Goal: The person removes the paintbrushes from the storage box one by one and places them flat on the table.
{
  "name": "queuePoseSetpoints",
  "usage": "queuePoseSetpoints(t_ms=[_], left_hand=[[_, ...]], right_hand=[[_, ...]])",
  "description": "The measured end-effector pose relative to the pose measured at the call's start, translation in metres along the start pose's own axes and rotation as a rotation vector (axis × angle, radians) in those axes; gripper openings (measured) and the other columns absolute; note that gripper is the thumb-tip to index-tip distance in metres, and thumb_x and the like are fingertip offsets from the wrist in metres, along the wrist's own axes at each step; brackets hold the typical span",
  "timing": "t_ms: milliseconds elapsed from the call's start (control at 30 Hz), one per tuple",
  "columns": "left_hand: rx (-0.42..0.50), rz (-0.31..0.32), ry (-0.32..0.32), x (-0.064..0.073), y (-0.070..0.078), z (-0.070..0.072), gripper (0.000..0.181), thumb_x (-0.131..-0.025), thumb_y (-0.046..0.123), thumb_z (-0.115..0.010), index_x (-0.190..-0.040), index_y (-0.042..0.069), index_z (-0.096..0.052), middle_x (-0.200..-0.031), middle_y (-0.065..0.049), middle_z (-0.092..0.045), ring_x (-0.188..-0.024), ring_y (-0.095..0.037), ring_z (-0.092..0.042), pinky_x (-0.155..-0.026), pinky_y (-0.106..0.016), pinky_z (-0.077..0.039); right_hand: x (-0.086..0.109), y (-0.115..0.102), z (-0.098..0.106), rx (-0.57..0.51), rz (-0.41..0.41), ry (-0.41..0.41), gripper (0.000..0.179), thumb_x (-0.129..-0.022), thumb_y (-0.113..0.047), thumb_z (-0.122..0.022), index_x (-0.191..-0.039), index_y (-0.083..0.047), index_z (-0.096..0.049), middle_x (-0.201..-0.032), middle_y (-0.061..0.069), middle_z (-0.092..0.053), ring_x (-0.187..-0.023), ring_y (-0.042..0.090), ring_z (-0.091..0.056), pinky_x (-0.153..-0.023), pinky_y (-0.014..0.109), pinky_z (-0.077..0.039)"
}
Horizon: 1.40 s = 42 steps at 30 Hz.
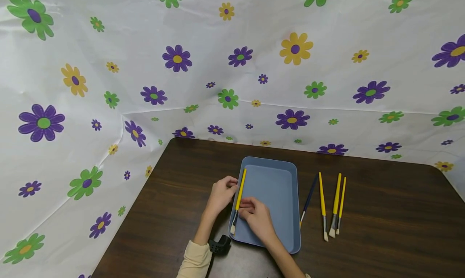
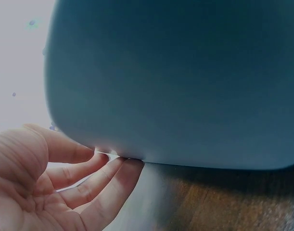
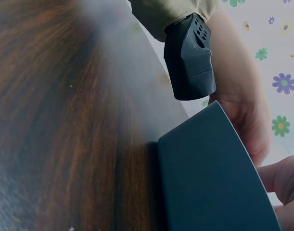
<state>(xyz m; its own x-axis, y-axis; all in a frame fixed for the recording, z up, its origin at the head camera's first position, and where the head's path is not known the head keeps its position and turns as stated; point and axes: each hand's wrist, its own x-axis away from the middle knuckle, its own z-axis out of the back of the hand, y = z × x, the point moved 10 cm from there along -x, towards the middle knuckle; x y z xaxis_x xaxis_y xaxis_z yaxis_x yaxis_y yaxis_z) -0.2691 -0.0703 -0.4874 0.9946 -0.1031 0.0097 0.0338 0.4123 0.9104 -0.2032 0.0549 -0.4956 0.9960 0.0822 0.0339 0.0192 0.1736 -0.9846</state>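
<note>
In the head view a blue-grey tray lies on the table. A yellow-handled paintbrush with pale bristles lies along its left side, bristles toward the near corner. My left hand is at the tray's left rim, its fingertips touching the edge. In the left wrist view, the thumb and loosely bent fingers meet the tray's outer wall. Over the tray, my right hand has bent fingers beside the brush handle; whether they touch it is hard to see. The right wrist view shows that hand only partly, past the tray wall.
Right of the tray lie a dark blue paintbrush, close against its side, and three yellow-handled ones: a left brush, a wide middle brush and a thin right brush. A flowered sheet rises behind the dark wooden table.
</note>
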Motion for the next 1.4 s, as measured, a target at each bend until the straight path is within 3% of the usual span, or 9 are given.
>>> queuePoseSetpoints(t_ms=[167,600,1400], left_hand=[[0.002,-0.004,0.002,-0.0006,-0.0007,0.0001,0.019,-0.095,0.005,-0.065,-0.112,-0.002,-0.073,-0.097,-0.014,-0.074,-0.070,-0.016,-0.065,-0.056,-0.031,-0.059],[-0.018,0.002,0.003,-0.0002,-0.0018,0.0004,0.019,-0.096,0.006,-0.065,-0.112,-0.002,-0.072,-0.097,-0.012,-0.073,-0.068,-0.013,-0.062,-0.056,-0.030,-0.057],[-0.024,0.009,-0.006,-0.0007,-0.0029,-0.0006,0.019,-0.098,0.007,-0.065,-0.114,-0.002,-0.072,-0.098,-0.013,-0.073,-0.070,-0.016,-0.062,-0.058,-0.031,-0.058]], right_hand=[[0.0017,0.0002,-0.0033,-0.085,-0.016,-0.010,0.032,-0.084,0.008,-0.071,-0.115,0.017,-0.063,-0.101,0.022,-0.071,-0.088,0.032,-0.074,-0.074,0.031,-0.062],[-0.0001,-0.0026,-0.0036,0.079,0.007,0.009,0.038,-0.077,0.005,-0.082,-0.112,0.011,-0.067,-0.095,0.013,-0.072,-0.084,0.025,-0.073,-0.074,0.029,-0.059],[-0.0012,-0.0021,-0.0048,0.049,-0.012,-0.009,0.042,-0.073,0.013,-0.080,-0.112,0.011,-0.065,-0.095,0.014,-0.071,-0.084,0.028,-0.073,-0.073,0.033,-0.061]])
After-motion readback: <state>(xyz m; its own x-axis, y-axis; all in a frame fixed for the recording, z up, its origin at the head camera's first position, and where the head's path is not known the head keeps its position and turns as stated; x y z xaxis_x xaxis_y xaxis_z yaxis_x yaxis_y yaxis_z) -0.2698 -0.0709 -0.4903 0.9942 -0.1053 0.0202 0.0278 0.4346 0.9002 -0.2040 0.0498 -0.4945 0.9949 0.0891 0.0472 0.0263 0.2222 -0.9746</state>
